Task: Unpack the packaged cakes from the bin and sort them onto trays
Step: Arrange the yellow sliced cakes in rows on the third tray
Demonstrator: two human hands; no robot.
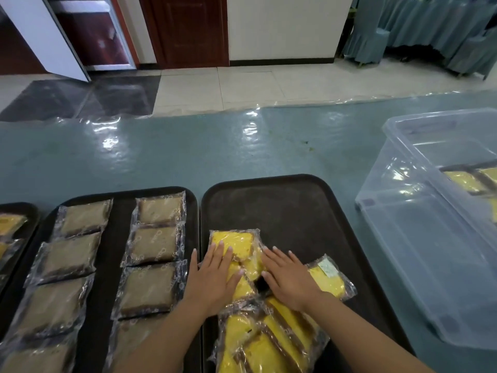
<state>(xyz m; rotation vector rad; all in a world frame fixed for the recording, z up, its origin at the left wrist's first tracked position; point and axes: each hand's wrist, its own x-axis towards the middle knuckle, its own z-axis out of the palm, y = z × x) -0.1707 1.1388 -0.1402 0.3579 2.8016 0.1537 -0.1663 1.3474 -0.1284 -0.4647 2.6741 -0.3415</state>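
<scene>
Nearest pile: yellow packaged cakes (269, 343) lie overlapping at the near edge of the right-hand tray (295, 208), apparently set down in a heap and not yet spread out.
Left hand (215, 275): flat, fingers straight, pressing on a yellow cake pack (236, 242) near the tray's left edge, seemingly to slide it into line.
Right hand (287, 278): flat too, fingers straight, resting on the overlapping packs; it grips nothing.
Loose pack: one yellow cake with a white label (329, 278) sits just beside the right hand.
Left-hand tray (121, 197): brown packaged cakes (156, 243) in two neat columns, kept apart by colour.
Bin (430, 224): clear plastic, on the table's right side, more yellow cakes inside at its far right.
</scene>
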